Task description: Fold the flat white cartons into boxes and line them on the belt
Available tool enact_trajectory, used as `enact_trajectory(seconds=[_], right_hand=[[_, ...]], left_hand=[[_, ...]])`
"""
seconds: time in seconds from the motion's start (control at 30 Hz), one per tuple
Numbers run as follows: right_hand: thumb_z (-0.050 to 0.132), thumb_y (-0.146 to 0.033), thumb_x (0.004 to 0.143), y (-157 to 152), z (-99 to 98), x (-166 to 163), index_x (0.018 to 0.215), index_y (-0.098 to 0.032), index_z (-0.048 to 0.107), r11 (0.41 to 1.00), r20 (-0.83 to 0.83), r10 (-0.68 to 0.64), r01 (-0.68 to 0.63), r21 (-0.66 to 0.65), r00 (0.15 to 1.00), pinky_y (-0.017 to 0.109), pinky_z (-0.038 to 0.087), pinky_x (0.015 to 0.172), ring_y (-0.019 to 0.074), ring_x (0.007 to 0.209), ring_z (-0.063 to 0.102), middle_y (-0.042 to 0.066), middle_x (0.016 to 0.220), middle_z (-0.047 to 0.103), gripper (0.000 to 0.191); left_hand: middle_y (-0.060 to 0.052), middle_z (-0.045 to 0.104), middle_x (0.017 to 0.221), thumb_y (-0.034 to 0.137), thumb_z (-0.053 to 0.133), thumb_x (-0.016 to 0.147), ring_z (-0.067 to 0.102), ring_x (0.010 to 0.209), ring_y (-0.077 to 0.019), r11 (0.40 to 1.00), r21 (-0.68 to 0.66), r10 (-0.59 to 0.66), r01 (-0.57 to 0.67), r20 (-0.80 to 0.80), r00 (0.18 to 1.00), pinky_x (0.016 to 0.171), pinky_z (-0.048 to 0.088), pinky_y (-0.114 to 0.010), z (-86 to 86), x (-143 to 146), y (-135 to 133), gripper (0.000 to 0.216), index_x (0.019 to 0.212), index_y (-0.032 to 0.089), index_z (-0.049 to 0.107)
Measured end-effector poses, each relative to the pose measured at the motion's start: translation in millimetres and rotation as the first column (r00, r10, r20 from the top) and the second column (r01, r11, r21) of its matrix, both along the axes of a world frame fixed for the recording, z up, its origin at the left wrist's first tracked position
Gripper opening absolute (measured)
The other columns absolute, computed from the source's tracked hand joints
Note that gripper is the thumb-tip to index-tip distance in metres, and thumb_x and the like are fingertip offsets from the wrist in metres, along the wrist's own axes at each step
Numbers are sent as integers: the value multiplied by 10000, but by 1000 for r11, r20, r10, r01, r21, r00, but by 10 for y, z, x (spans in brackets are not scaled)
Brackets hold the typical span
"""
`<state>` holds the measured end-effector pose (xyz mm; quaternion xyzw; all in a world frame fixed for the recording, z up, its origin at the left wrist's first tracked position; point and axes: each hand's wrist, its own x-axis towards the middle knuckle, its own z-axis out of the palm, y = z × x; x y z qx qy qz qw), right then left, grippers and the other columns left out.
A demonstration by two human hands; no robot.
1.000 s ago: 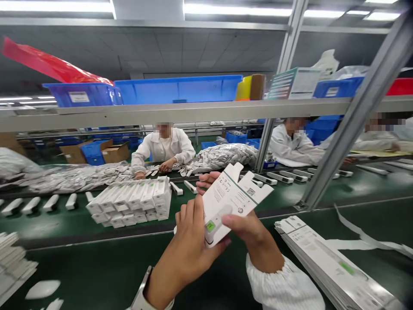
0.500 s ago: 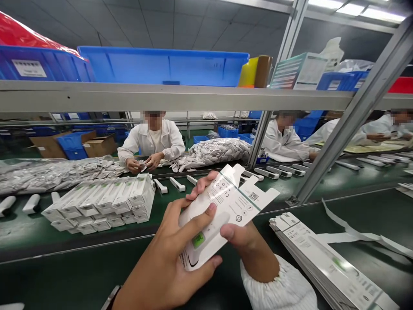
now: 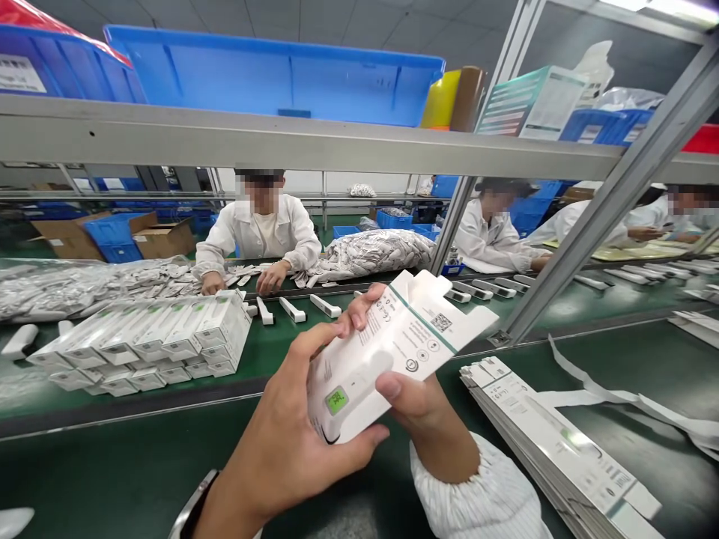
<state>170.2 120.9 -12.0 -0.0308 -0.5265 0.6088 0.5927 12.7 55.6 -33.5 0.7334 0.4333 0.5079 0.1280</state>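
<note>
Both my hands hold one white carton (image 3: 393, 352) printed with a thermometer picture and a green screen, its end flaps open and pointing away from me. My left hand (image 3: 286, 442) wraps around the carton's near end, thumb under it and fingers curled over its left edge. My right hand (image 3: 421, 412), in a white cuffed sleeve, pinches the carton from below, thumb on the printed face, fingertips showing behind its far side. A stack of flat unfolded cartons (image 3: 556, 449) lies to my right on the green bench.
A pile of finished white boxes (image 3: 146, 340) lies on the green conveyor (image 3: 269, 352) ahead left, with white thermometers (image 3: 292, 309) spaced along it. Three workers in white coats sit across, behind heaps of silver pouches (image 3: 376, 254). A slanted metal post (image 3: 595, 217) stands right; blue bins (image 3: 281, 75) sit on the shelf above.
The carton has come up slightly and towards me in both hands. My view has tipped down and nearer, so the shelf and bins sit higher in the picture.
</note>
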Motion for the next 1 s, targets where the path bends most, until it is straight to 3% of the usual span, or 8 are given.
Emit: enact_trajectory(seconds=[0.1, 0.23, 0.37, 0.47, 0.63, 0.73, 0.87, 1.0], right_hand=[[1035, -430, 738, 15, -44, 5, 1110, -293, 719, 988, 113, -118, 128, -91, 987, 477, 677, 940, 286, 963, 773, 34, 1006, 779, 506], [998, -515, 804, 30, -28, 82, 1008, -229, 812, 878, 284, -432, 471, -85, 856, 485, 695, 935, 355, 1028, 844, 80, 1048, 889, 397], [899, -444, 936, 53, 47, 221, 1055, -230, 862, 955, 463, -295, 245, 166, 836, 432, 706, 920, 326, 1051, 862, 62, 1097, 906, 248], [841, -450, 984, 83, 23, 185, 1074, -212, 853, 944, 493, -328, 264, 196, 806, 453, 684, 980, 335, 1102, 848, 86, 1138, 899, 255], [890, -494, 935, 101, -64, -49, 1209, -242, 706, 860, 369, -472, 511, -7, 800, 480, 656, 1026, 325, 1140, 813, 106, 1228, 852, 416], [885, -480, 954, 122, -67, -78, 1241, -274, 615, 884, 275, -439, 467, -40, 855, 412, 610, 1084, 260, 1222, 755, 78, 1313, 789, 445], [811, -607, 991, 142, -67, -56, 1365, -294, 506, 937, 245, -292, 327, -119, 925, 391, 606, 1041, 249, 1205, 732, 75, 1329, 750, 575], [604, -635, 1117, 7, -103, -81, 1447, -288, 577, 989, 414, -146, 144, 36, 899, 394, 550, 1117, 257, 1281, 689, 80, 1442, 704, 479]], left_hand=[[-29, 779, 1293, 408, 933, 847, 815, 1057, -239, 988, -131, 88, -81, 50, 995, 773, 644, -254, 23, -2, 10, 805, 1529, 390, 505], [-28, 848, 1066, 603, 851, 903, 771, 806, -214, 915, -402, 77, -42, 72, 994, 634, 575, -246, 92, -61, 100, 611, 1403, 286, 700], [-46, 851, 901, 651, 826, 880, 789, 808, -262, 865, -492, -28, 98, 149, 988, 675, 600, -285, 61, -141, 227, 462, 1007, 207, 846], [-52, 802, 791, 595, 745, 958, 756, 771, -261, 908, -416, 109, -48, 125, 986, 669, 565, -294, -59, -73, 259, 428, 867, 183, 811], [-120, 837, 1062, 472, 487, 1126, 786, 956, -301, 940, -255, 255, -226, 86, 963, 786, 569, -351, -222, 122, 295, 402, 1273, 195, 739], [-148, 807, 1300, 495, 507, 1132, 796, 1115, -319, 955, -243, 183, -167, 42, 982, 872, 615, -399, -239, 93, 368, 446, 1473, 227, 611], [-167, 805, 1192, 530, 652, 1064, 785, 1110, -361, 952, -274, 134, -135, -24, 991, 913, 640, -484, -249, 44, 373, 471, 1380, 181, 644], [-156, 709, 1486, 605, 433, 1158, 720, 1366, -290, 970, -236, 24, 54, 315, 949, 1074, 630, -415, -191, 144, 189, 536, 1533, 235, 533]])
